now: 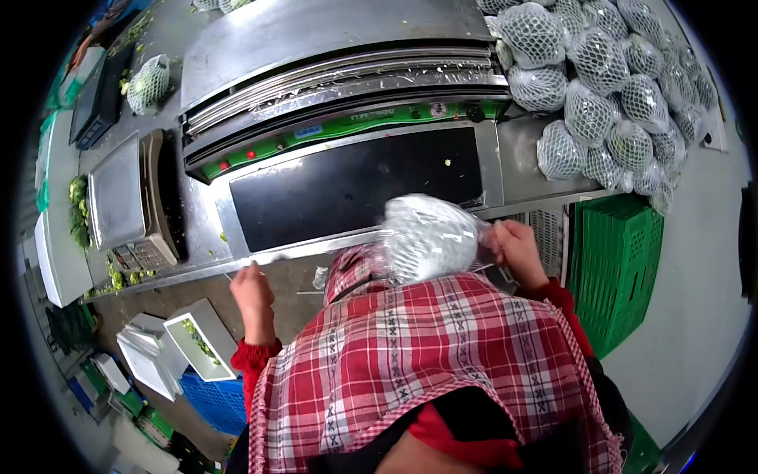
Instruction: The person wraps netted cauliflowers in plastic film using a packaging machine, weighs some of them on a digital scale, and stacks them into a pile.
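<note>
My right hand is closed on the gathered clear film at the right end of a wrapped bundle. White netting shows through the film; what lies inside is hidden. The bundle hangs in front of my apron, over the front edge of the steel wrapping machine. Away to the left, near the counter edge, my left hand has its fingers curled in; anything in them is too small to make out. A black plate spans the machine's front.
Net-covered bundles are piled at the upper right, above stacked green crates. A scale stands on the left, beside green florets. Below are a white box and a blue crate.
</note>
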A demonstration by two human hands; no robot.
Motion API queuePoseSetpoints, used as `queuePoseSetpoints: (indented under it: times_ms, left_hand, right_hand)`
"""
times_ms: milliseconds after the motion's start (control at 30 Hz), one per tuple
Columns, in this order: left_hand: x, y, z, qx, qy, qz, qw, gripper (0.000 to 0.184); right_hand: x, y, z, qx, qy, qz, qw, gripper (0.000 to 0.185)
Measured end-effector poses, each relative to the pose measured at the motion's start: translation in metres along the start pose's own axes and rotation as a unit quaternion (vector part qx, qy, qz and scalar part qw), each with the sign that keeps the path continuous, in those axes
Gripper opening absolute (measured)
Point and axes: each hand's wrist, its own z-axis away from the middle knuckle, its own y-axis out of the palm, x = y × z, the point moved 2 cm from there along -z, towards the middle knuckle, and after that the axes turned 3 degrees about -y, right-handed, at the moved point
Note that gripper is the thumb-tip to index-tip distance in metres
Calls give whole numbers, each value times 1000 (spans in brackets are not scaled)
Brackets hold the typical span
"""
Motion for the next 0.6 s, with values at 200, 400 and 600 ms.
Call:
queuePoseSetpoints:
  times_ms: [200,400,600]
  left_hand:
    - [-70,72,81,221,194,-91,951,25]
    - [-47,92,94,313,172,-143,923,22]
    - [-33,106,96,336,282,-23,898,7]
  right_hand:
    - [35,30,14,-105,-165,120,973,17]
    - [31,45,31,-84,-176,51,979,22]
    - [46,45,45,-66,-183,9,981,22]
